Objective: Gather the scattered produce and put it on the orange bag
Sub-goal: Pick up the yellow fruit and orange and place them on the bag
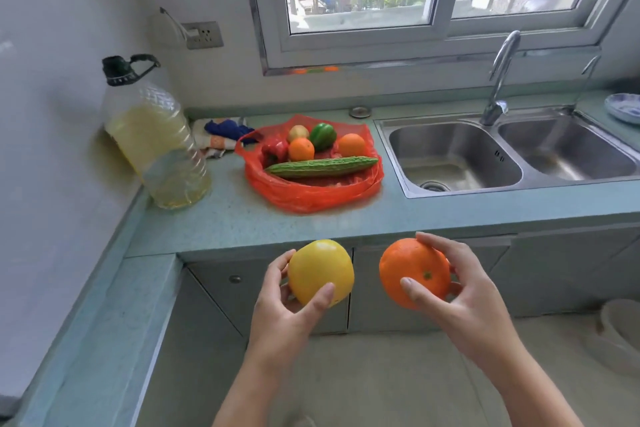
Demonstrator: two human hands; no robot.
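Observation:
My left hand point(277, 308) grips a round yellow fruit point(320, 270) in front of the counter's edge. My right hand point(457, 291) holds an orange point(414, 270) beside it. Both are in the air below the counter top. On the counter lies the orange bag point(311, 194), spread flat. On it rest a long green bitter gourd point(322, 166), a red pepper point(275, 149), a green pepper point(322, 136), two oranges point(301, 149) point(351, 145) and a pale yellowish fruit point(298, 132).
A large oil bottle point(156, 146) stands left of the bag, with a cloth point(221, 135) behind. A double steel sink point(502, 156) with a tap point(498, 80) is to the right. A blue-patterned dish point(623, 107) sits at far right. A wall runs along the left.

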